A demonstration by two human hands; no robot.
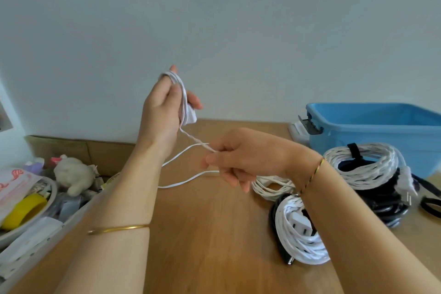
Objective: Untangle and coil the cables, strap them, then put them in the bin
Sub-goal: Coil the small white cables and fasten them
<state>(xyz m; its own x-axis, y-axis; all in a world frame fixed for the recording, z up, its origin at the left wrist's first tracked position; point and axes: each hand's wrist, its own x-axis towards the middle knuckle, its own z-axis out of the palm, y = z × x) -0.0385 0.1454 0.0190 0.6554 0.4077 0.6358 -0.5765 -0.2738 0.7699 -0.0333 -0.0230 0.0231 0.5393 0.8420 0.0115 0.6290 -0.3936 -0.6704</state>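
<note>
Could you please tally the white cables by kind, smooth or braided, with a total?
Smooth: 2, the held cable and the small coil
Braided: 2, the near coil and the far coil
Total: 4

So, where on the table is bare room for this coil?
The table is bare in the middle, between the left forearm and the near coil. Its right, up to the bin, is crowded with coils; clutter lines its left edge.
</note>
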